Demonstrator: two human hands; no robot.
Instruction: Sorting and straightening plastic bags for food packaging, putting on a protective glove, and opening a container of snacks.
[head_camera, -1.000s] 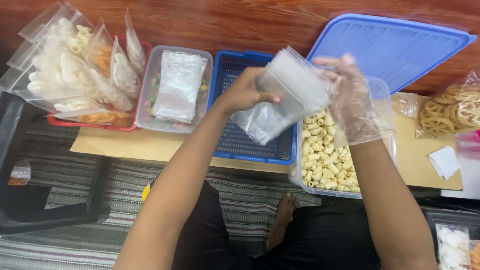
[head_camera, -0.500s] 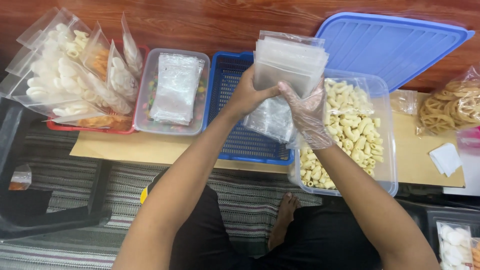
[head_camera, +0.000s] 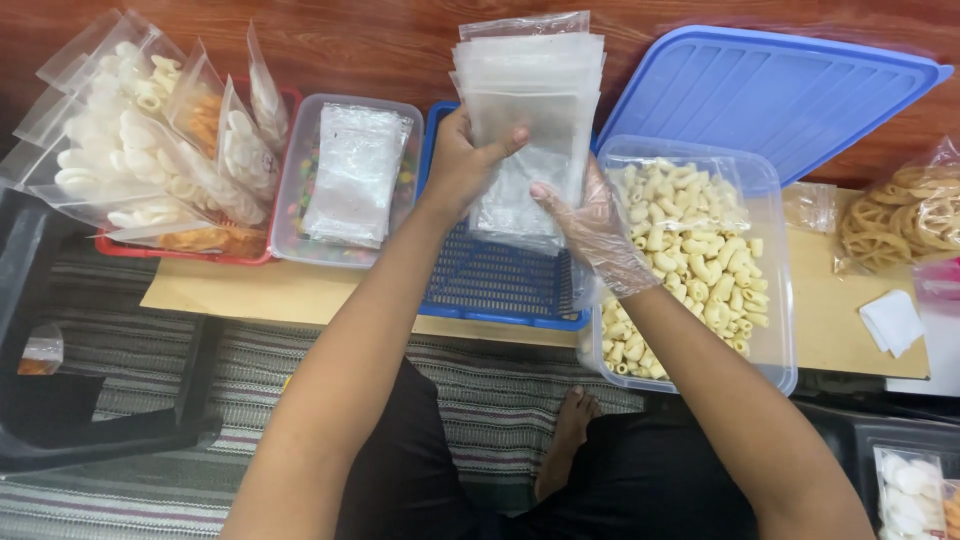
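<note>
While upright above the blue basket (head_camera: 500, 280) — stack of clear bags (head_camera: 530, 90) in left hand's (head_camera: 460, 165) closed grip, gloved right hand (head_camera: 600, 235) pinching its lower edge.

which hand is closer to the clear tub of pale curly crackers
Right. The gloved right hand hovers over the tub's left rim, at the stack of clear bags. The bare left hand grips that stack further left, above the blue basket.

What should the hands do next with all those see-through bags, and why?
Probably peel one bag off the front of the stack. The left hand grips the stack of clear bags upright, and the gloved right hand pinches its lower edge, as if separating a sheet. The open tub of pale snack pieces sits just beneath, so a single bag looks likely to be needed.
</note>
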